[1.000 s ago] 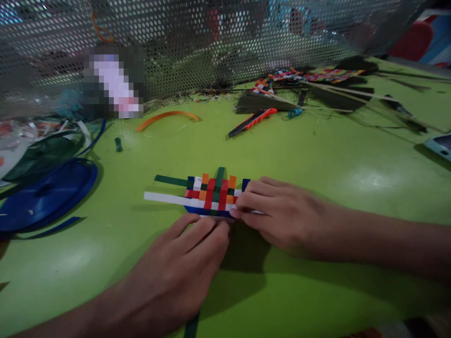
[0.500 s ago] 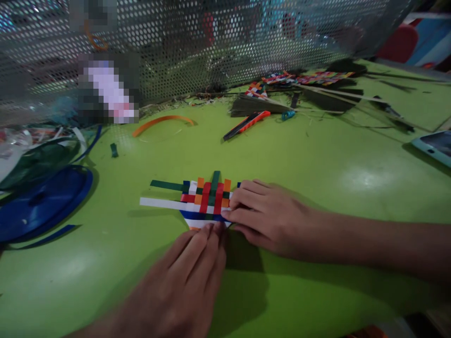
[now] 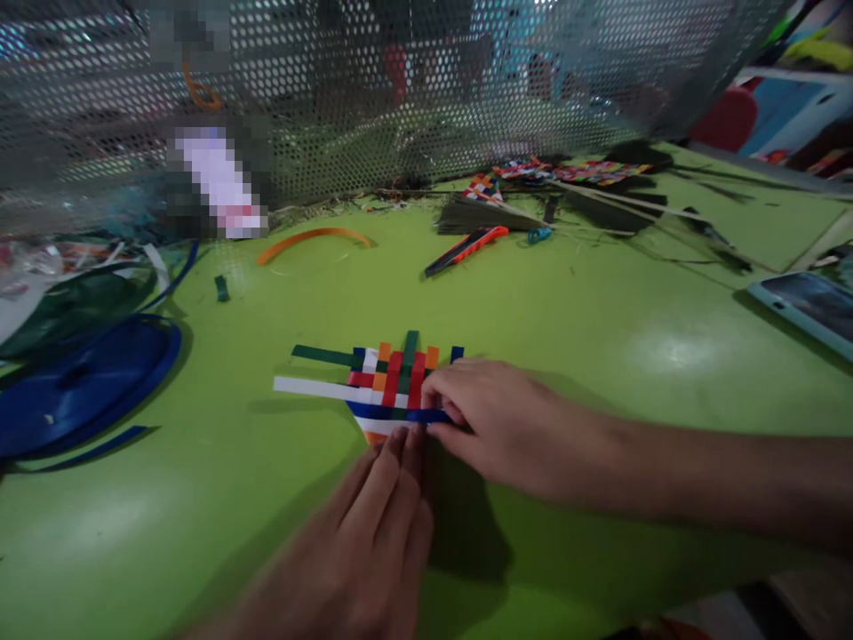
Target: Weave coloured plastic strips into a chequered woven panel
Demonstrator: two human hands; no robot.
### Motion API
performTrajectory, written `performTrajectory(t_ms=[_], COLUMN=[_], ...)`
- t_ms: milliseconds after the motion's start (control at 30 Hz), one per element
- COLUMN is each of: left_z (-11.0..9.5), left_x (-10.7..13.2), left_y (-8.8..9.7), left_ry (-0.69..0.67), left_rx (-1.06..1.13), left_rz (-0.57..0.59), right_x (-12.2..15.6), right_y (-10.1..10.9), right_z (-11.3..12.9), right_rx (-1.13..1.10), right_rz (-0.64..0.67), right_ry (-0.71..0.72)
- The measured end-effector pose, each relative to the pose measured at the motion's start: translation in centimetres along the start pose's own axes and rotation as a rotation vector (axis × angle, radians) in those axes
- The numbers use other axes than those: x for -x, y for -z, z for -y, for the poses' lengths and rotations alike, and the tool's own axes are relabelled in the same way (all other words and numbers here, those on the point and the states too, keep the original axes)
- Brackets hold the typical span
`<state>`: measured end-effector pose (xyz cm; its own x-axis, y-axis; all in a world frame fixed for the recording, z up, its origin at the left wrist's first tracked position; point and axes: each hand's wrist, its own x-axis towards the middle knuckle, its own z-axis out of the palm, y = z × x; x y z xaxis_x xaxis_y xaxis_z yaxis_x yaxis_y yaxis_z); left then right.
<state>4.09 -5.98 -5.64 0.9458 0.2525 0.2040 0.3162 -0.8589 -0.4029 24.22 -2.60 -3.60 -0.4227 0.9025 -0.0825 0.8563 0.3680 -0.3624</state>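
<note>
On the green table lies a small piece woven from ribbon strips (image 3: 398, 377) in red, white, orange, green and blue. Loose green (image 3: 323, 355) and white (image 3: 310, 387) strip ends stick out to its left. My left hand (image 3: 373, 520) presses the fingertips, held together, onto its near edge. From the right, my right hand (image 3: 497, 418) has thumb and fingers closed around the end of a blue ribbon strip (image 3: 419, 415) that crosses the front of the weave. The hand covers the weave's right side.
Blue ribbon rolls (image 3: 99, 382) and a green ribbon roll (image 3: 86, 302) lie left. A red-and-black cutter knife (image 3: 466, 251) and an orange strip (image 3: 313, 238) lie beyond the weave. A perforated metal screen (image 3: 373, 98) borders the back. Woven fans (image 3: 600, 173) and a phone (image 3: 809, 307) are right.
My right hand has drawn its fingers back and now pinches the blue strip, baring more of the weave's right side. My left hand stays on the near edge. The view shifted slightly.
</note>
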Motion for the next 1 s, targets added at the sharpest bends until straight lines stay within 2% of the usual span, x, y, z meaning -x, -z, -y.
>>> performTrajectory(t_ms=[67,133,267,567,700,800,867,933,1000], left_z=[0.1,0.3,0.7,0.1,0.1,0.2,0.5,0.8,1.0], left_x=[-0.1,-0.2,-0.4,0.0,0.2,0.2,0.2,0.2,0.3], left_y=[0.1,0.2,0.3,0.1,0.1,0.2,0.2,0.1,-0.1], left_ry=[-0.02,-0.039,-0.026,-0.036,-0.01,0.048,0.084,0.112,0.141], left_rx=[-0.018,-0.023,-0.002,0.006,0.012,0.048,0.088,0.123,0.151], left_rz=[0.004,-0.003,-0.024,-0.062,-0.069,-0.112,-0.144,-0.154,-0.117], right_x=[-0.2,-0.3,-0.3,-0.2,0.1,0.5,1.0,1.5,2.1], right_y=[0.4,0.2,-0.6,-1.5,-1.5,-1.6,-1.8,-2.0,-2.1], right_z=[0.2,0.1,-0.2,0.0,-0.5,-1.7,-2.8,-3.7,-4.2], right_rx=[-0.01,-0.034,0.0,0.214,0.163,0.04,-0.004,0.007,0.052], right_rz=[0.043,0.024,-0.069,-0.158,-0.128,-0.138,-0.192,-0.254,-0.266], right_ry=[-0.065,-0.071,-0.013,0.095,0.11,0.252,0.38,0.479,0.533])
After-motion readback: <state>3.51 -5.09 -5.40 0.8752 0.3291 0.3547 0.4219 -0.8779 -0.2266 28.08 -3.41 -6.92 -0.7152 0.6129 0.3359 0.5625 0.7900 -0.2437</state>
